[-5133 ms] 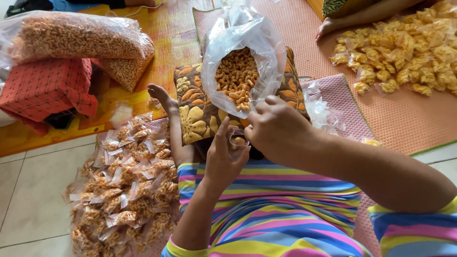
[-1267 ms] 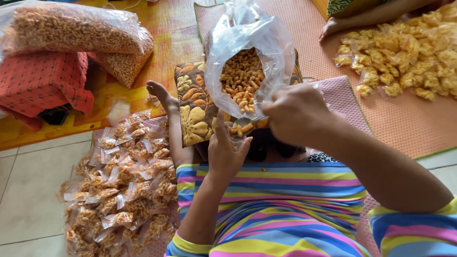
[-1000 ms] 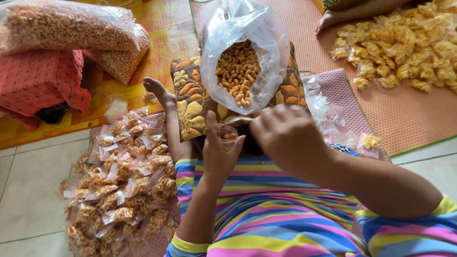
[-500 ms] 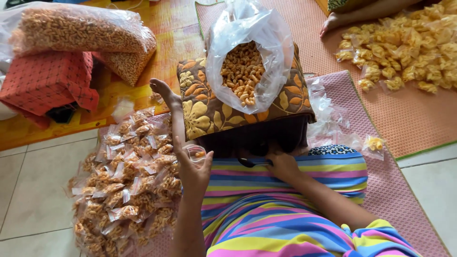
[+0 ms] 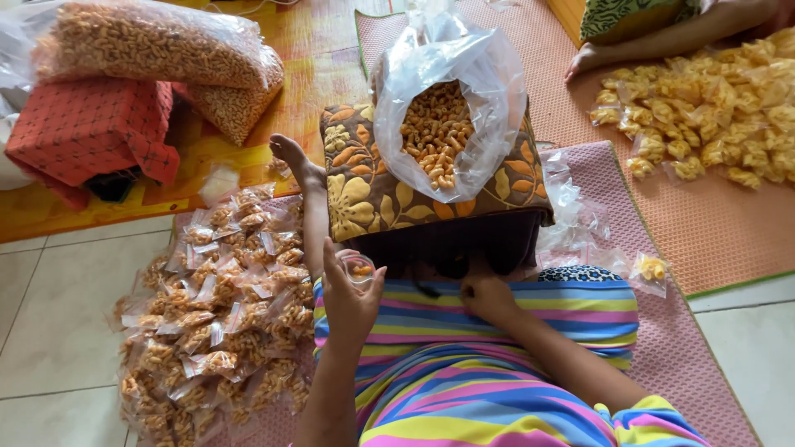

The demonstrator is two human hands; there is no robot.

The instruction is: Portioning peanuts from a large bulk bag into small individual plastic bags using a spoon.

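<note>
Packing of snacks into small bags seems to be the step in hand. The left hand [image 5: 349, 291] is raised with fingers curled, pinching a small clear packet [image 5: 359, 269] that holds a few orange pieces. The right hand [image 5: 487, 295] rests low on the striped lap, fingers folded; I cannot tell if it holds something. Just beyond, a big clear plastic bag [image 5: 443, 108] stands open on a leaf-patterned cushion [image 5: 360, 194], full of curly, dry-looking orange snacks. On the left lies a heap of filled packets [image 5: 219, 310], thin and crinkled, on the tiled floor. I judge the next move needs both hands close together, to fill or shut the soft, slippery packet without spilling.
</note>
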